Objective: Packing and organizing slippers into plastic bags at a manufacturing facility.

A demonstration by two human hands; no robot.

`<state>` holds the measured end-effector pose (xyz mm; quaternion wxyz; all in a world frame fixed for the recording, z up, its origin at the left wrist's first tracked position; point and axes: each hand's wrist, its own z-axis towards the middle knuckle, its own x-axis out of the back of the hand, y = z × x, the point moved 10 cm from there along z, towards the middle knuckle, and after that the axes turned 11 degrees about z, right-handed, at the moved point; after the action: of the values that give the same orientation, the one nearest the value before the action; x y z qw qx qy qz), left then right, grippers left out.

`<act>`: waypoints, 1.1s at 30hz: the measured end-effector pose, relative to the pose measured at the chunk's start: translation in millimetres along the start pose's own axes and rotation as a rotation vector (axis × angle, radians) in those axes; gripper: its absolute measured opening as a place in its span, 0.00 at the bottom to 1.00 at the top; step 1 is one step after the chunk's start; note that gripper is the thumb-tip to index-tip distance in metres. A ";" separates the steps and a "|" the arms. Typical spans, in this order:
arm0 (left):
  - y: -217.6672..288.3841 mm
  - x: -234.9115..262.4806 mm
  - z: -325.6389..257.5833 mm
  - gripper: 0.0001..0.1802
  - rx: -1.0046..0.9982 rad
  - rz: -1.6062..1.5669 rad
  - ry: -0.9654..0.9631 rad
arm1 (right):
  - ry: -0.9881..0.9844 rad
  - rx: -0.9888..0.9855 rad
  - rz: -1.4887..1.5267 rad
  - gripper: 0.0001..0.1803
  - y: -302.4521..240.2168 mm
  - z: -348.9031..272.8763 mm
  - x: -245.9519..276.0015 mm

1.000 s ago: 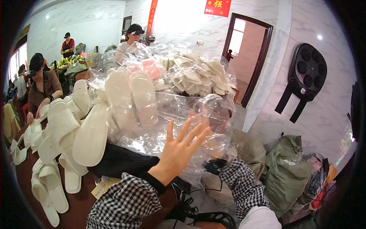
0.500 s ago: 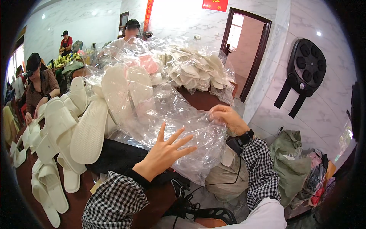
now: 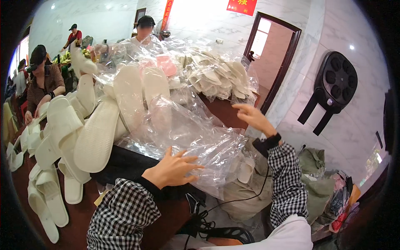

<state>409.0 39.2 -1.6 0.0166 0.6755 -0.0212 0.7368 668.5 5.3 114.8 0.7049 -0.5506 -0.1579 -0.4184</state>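
A: Where are the hands?

B: The left hand [image 3: 173, 168] lies flat, fingers spread, on a heap of clear plastic bags [image 3: 196, 133] at the near edge of the dark brown surface [image 3: 225, 112]. It presses on the film and grips nothing.

A: And the right?

B: The right hand [image 3: 254, 118] is raised over the far right end of the heap, fingers loosely curled. It touches the crinkled film at its fingertips, but I cannot tell whether it pinches it.

A: Where does the plastic sit?

B: It spills across the surface between the two hands and hangs over the edge, above some grey-green sacks [image 3: 321, 183] on the floor.

A: What lies around it?

B: Left of the heap, cream slippers [image 3: 98, 137] are piled soles up, with more along the surface. Behind it, further slippers sit packed in plastic [image 3: 216, 77].

A: Anyone else?

B: A person in a dark cap [image 3: 39, 81] sits at the left, another person stands behind the pile [image 3: 143, 31], and a third stands further back [image 3: 74, 35]. A black cable [image 3: 233, 198] hangs down below the right wrist.
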 end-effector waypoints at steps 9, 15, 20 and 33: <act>1.6 9.3 -0.8 0.22 -0.024 0.070 0.205 | -0.486 -0.086 -0.201 0.16 9.0 20.3 -97.5; 0.2 -2.8 -1.9 0.22 -0.018 0.103 0.015 | -0.273 -0.257 -0.052 0.23 22.4 16.8 -82.0; 0.5 -2.0 -0.5 0.20 -0.016 0.111 0.095 | -0.523 -0.241 -0.037 0.23 27.5 -2.6 -102.7; 1.2 -15.5 16.5 0.27 0.008 0.192 -0.114 | -0.213 -0.092 -0.372 0.22 40.0 25.6 -79.1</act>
<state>426.7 37.2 -15.6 -0.0582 0.7114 -0.0838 0.6953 657.7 63.2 43.8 0.5690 -0.5849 -0.3110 -0.4873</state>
